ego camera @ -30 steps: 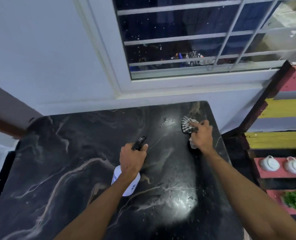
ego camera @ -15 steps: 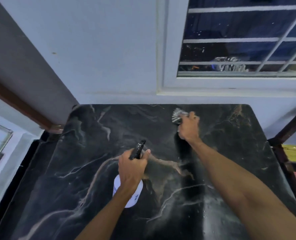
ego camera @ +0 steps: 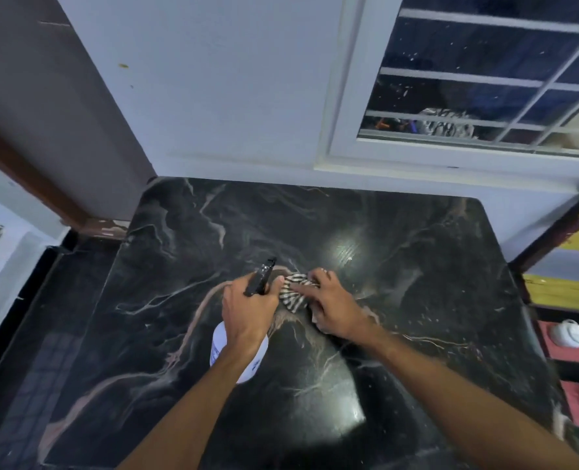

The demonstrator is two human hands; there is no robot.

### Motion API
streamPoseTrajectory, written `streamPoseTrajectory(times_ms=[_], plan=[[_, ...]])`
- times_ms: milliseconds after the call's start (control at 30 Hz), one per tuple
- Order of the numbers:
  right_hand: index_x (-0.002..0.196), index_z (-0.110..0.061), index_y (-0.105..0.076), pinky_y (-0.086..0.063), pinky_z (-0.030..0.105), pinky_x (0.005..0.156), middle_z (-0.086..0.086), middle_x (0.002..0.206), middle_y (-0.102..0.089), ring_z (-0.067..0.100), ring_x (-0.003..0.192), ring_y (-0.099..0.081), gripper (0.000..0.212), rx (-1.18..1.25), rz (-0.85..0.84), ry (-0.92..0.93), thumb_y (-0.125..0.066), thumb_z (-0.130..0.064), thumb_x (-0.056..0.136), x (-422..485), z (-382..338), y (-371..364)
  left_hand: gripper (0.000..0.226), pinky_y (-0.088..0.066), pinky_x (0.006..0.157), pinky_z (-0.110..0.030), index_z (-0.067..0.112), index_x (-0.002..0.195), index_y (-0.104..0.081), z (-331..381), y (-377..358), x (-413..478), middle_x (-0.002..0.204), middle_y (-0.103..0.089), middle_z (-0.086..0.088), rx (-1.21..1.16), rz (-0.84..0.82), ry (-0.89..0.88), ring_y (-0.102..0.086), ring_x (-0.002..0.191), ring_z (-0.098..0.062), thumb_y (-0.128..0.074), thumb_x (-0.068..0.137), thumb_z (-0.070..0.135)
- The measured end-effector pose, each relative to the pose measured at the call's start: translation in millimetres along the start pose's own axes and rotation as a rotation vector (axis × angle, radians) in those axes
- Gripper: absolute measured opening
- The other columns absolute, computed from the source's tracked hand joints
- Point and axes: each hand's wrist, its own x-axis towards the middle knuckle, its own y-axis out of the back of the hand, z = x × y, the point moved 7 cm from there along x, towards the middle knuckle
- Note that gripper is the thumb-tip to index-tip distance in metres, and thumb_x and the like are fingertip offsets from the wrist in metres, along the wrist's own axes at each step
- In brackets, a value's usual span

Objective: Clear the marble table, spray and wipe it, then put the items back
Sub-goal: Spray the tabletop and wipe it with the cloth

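Observation:
The black marble table (ego camera: pixel 186 252) with pale veins fills the middle of the view, wet and shiny in spots. My left hand (ego camera: pixel 247 308) grips a white spray bottle (ego camera: pixel 222 344) by its black trigger head, held just above the table's centre. Right beside it my right hand (ego camera: pixel 332 307) presses a striped black-and-white cloth (ego camera: pixel 293 293) flat on the marble. The cloth's edge touches the fingers of my left hand. Most of the bottle is hidden under my left hand and wrist.
A white wall and a barred window (ego camera: pixel 468 86) stand behind the table. At the right is a painted shelf (ego camera: pixel 566 286) with white teacups (ego camera: pixel 569 334) on a pink board. A dark floor (ego camera: pixel 27 334) lies to the left.
My right hand has dragged the cloth from the far side of the table toward me and leftward, ending next to the left hand. The view has swung left. The bottle stays held.

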Motion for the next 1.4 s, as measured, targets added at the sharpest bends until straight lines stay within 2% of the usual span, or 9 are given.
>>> streamPoseTrajectory(times_ms=[167, 200, 400, 600, 733, 933, 1167, 1333, 1400], plan=[[0.131, -0.028, -0.063, -0.046, 0.045, 0.097, 0.014, 0.125, -0.043, 0.041, 0.111, -0.043, 0.056, -0.001, 0.334, -0.689, -0.052, -0.002, 0.083, -48.0, 125.7, 68.0, 0.048, -0.046, 0.068, -0.035, 0.024, 0.054, -0.047, 9.5, -16.6, -27.4, 0.053, -0.054, 0.004, -0.036, -0.042, 0.008, -0.057, 0.061, -0.022, -0.081, 0.086, 0.038], [0.132, -0.027, -0.062, -0.046, 0.048, 0.098, 0.014, 0.126, -0.042, 0.041, 0.112, -0.042, 0.055, -0.018, 0.334, -0.709, -0.053, -0.002, 0.083, -54.7, 123.6, 69.8, 0.049, -0.047, 0.069, -0.036, 0.022, 0.054, -0.048, 13.3, -19.4, -34.7, 0.053, -0.054, 0.003, -0.026, -0.044, 0.007, -0.058, 0.062, -0.024, -0.081, 0.086, 0.038], [0.134, -0.036, -0.059, -0.046, 0.039, 0.094, 0.005, 0.135, -0.044, 0.026, 0.121, -0.038, 0.060, -0.014, 0.026, -0.081, -0.054, -0.006, 0.082, -101.1, 1.9, 4.0, 0.055, -0.041, 0.062, -0.033, 0.019, 0.051, -0.042, 20.5, -43.2, -83.5, 0.048, -0.048, 0.003, 0.037, -0.062, 0.006, -0.049, 0.054, -0.023, -0.079, 0.086, 0.040], [0.129, -0.026, -0.063, -0.049, 0.045, 0.090, 0.014, 0.122, -0.043, 0.039, 0.109, -0.044, 0.057, 0.011, 0.260, -0.670, -0.056, 0.000, 0.079, -183.1, 135.3, 75.0, 0.049, -0.052, 0.075, -0.040, 0.016, 0.059, -0.050, 18.0, -59.7, -141.7, 0.068, -0.059, -0.006, 0.051, -0.025, 0.103, -0.060, 0.074, -0.027, -0.079, 0.086, 0.045], [0.132, -0.029, -0.063, -0.047, 0.038, 0.086, 0.008, 0.118, -0.043, 0.028, 0.107, -0.040, 0.060, 0.005, 0.138, -0.360, -0.057, 0.003, 0.081, -221.1, 122.7, 66.1, 0.052, -0.047, 0.066, -0.038, 0.020, 0.054, -0.048, 16.3, -80.4, -183.1, 0.067, -0.057, -0.010, 0.065, -0.049, 0.174, -0.057, 0.070, -0.032, -0.077, 0.087, 0.047], [0.133, -0.020, -0.063, -0.049, 0.045, 0.086, 0.016, 0.127, -0.040, 0.037, 0.114, -0.039, 0.053, 0.122, 0.348, -0.857, -0.052, 0.004, 0.086, -254.0, 186.0, 101.6, 0.053, -0.046, 0.061, -0.035, 0.012, 0.055, -0.047, 4.9, -80.1, -230.8, 0.053, -0.053, -0.002, 0.069, -0.008, 0.191, -0.051, 0.056, -0.023, -0.082, 0.085, 0.039], [0.137, -0.030, -0.057, -0.052, 0.036, 0.087, 0.003, 0.116, -0.042, 0.022, 0.110, -0.039, 0.062, 0.080, 0.151, -0.325, -0.058, 0.003, 0.085, -191.3, 52.3, 35.2, 0.051, -0.043, 0.057, -0.031, 0.006, 0.056, -0.051, -30.0, -42.9, -248.7, 0.051, -0.051, -0.001, 0.039, 0.074, 0.256, -0.047, 0.052, -0.018, -0.081, 0.086, 0.035], [0.131, -0.024, -0.063, -0.050, 0.042, 0.094, 0.011, 0.123, -0.044, 0.031, 0.113, -0.041, 0.052, 0.100, 0.236, -0.632, -0.059, 0.001, 0.085, -165.4, 57.8, 37.4, 0.054, -0.043, 0.056, -0.034, 0.006, 0.055, -0.046, -55.8, 4.4, -242.3, 0.049, -0.047, -0.001, -0.011, 0.118, 0.249, -0.044, 0.051, -0.018, -0.081, 0.087, 0.032], [0.132, -0.026, -0.060, -0.052, 0.045, 0.094, 0.013, 0.126, -0.042, 0.034, 0.115, -0.041, 0.057, 0.055, 0.219, -0.576, -0.058, 0.003, 0.084, -156.0, 19.7, 23.1, 0.053, -0.045, 0.058, -0.033, 0.006, 0.055, -0.047, -63.7, 18.1, -236.5, 0.048, -0.049, 0.001, -0.028, 0.114, 0.228, -0.047, 0.050, -0.015, -0.082, 0.086, 0.032]])
